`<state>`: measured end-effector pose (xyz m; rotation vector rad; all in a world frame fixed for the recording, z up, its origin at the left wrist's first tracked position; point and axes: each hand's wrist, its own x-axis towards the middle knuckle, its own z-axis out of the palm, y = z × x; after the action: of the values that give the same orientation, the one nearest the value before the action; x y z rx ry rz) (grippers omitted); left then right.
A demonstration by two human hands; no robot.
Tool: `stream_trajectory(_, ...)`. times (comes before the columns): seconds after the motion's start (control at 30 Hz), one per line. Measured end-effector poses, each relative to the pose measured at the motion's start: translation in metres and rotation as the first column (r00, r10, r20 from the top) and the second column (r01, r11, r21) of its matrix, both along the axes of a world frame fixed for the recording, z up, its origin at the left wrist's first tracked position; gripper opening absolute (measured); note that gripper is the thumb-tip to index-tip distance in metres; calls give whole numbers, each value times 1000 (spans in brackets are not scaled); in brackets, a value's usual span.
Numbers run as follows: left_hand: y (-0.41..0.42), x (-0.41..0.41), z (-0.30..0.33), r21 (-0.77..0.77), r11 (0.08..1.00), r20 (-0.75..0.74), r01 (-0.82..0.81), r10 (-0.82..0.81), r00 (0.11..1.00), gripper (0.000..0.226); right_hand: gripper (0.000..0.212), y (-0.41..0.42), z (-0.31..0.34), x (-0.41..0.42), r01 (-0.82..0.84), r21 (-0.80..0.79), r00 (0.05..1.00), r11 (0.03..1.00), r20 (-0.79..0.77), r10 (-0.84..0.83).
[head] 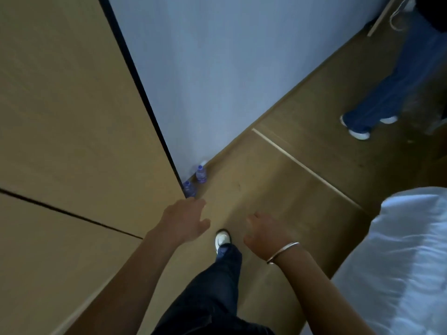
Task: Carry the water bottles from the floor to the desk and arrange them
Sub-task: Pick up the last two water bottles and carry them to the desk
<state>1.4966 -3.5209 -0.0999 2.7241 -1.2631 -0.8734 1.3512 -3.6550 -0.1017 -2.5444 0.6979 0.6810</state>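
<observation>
Presently | two small clear plastic water bottles with blue labels (195, 181) are standing upright on the wooden floor (266, 189) against the white wall (217, 81) | lying ahead of the left hand (185, 220), which is nearer, fingers spread, holding nothing | right hand (266, 234) is hanging loosely curled, holding nothing, further off.

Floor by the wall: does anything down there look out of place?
Yes. Two water bottles stand upright on the wooden floor, tucked where the white wall meets the wooden panel. Neither looks tipped or spilled.
</observation>
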Motion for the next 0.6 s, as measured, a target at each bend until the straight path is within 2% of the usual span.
stream_trajectory(0.23, -105, 63, -22, -19, 992, -91, -124, 122, 988, 49, 35, -104, 5, 69, -201, -58, 979, 978, -53, 198)
stream_trajectory(0.43, -150, 106, -23, -15, 970, -30, -241, 240, 970, 53, 41, -176, -17, 132, -290, -106, 944, 951, 133, 303)
stream_trajectory(0.6, -177, 129, -44, 74, 933, 18, -352, 352, 936, 55, 40, -219, -47, 182, -441, -63, 884, 896, 140, 445)
